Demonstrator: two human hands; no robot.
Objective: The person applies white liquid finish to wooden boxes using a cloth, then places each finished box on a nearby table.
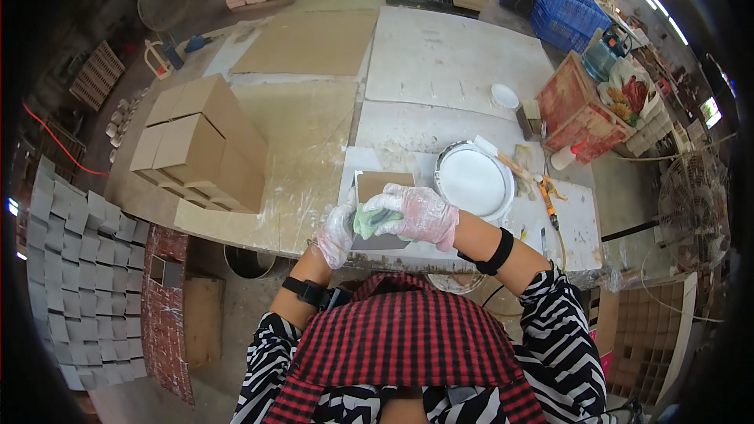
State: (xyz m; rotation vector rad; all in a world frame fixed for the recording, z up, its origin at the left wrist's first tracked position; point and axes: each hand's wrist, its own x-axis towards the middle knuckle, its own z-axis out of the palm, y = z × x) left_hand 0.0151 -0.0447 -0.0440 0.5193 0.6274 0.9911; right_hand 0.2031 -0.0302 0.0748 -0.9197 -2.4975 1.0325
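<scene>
My right hand (424, 213), in a paint-smeared white and pink glove, is closed around a crumpled green cloth or sponge (367, 221). It presses this against a small box (385, 179), brown on its visible far part with a white edge. At the box's left side is my left hand (336, 237), gloved the same way, its fingers closed on that edge. Both hands cover much of the box. Just right of it stands an open round tub of white paint (473, 180), a wooden-handled brush (510, 163) lying at its rim.
Brown boxes (200, 145) stand stacked on the worktable's left. Right of the tub lie an orange tool (550, 188) with a hose and a white bottle (564, 157) with a red cap. A small white bowl (504, 96) sits farther back, beside a red wooden crate (569, 102).
</scene>
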